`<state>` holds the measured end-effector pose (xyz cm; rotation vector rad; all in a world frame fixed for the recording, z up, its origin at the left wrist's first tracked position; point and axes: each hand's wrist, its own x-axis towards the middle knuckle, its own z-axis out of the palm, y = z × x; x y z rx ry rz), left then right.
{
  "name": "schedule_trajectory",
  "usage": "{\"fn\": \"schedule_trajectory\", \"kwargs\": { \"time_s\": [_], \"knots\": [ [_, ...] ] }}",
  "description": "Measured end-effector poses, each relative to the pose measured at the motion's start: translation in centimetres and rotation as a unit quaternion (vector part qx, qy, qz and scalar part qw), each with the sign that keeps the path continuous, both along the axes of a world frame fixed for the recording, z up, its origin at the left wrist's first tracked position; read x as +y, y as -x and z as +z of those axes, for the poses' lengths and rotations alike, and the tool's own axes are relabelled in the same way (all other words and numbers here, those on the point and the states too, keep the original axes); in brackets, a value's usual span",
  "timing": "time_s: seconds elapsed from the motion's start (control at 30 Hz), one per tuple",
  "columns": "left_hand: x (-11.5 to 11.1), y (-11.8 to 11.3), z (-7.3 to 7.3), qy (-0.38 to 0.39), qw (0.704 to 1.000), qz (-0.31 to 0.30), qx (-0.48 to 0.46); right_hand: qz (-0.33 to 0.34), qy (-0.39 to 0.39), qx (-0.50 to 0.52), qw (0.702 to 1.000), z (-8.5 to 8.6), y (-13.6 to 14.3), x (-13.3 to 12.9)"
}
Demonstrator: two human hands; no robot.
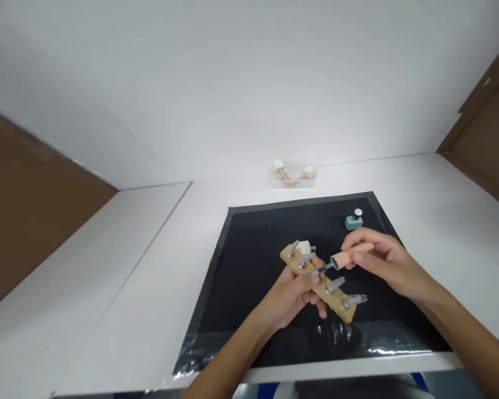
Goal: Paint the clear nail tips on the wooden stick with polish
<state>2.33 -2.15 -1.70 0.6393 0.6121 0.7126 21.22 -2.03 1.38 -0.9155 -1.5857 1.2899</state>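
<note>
My left hand (pixel 293 293) is wrapped around a wooden nail-tip stand (pixel 341 303), tilted down toward the right. Several clear or greyish false nails (pixel 335 285) stick up from it on round metal pegs. Between the fingers and thumb of my right hand (pixel 380 257) is a nail polish brush (pixel 353 255) with a peach-coloured cap handle. Its dark bristle end points left, close by my left thumb near the middle of the stand; whether it touches anything I cannot tell. Just behind the stand, partly covered by it, shows a small white block-like bottle (pixel 304 247).
A teal bottle (pixel 353 223) with a dark, silver-topped neck lies at the back right of the black mat (pixel 249 249). Beyond the mat, a clear tray (pixel 293 184) holds two white-ended, peach-coloured items. Brown panels (pixel 29 194) border the white table on both sides.
</note>
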Motion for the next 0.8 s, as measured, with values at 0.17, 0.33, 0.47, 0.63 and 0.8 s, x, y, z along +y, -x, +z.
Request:
{"fn": "schedule_trajectory", "kwargs": {
  "time_s": [0.17,0.33,0.47,0.63,0.8],
  "knots": [
    [0.01,-0.03,0.2,-0.001,1.0,0.003,-0.005,0.002,0.025,-0.004,1.0,-0.04,0.09,0.08],
    [-0.02,0.02,0.11,0.0,1.0,0.004,-0.006,0.002,0.05,-0.011,0.999,-0.17,0.28,0.14],
    [-0.01,-0.13,0.07,0.004,1.0,-0.003,-0.011,-0.004,0.047,-0.004,0.999,-0.18,0.54,0.18],
    [0.06,-0.27,-0.12,0.006,0.999,-0.014,-0.03,0.001,0.058,0.008,0.998,-0.2,0.68,0.17],
    [0.09,-0.2,-0.44,0.014,0.999,-0.015,-0.043,0.012,0.061,0.016,0.998,-0.46,0.69,0.09]
  ]
}}
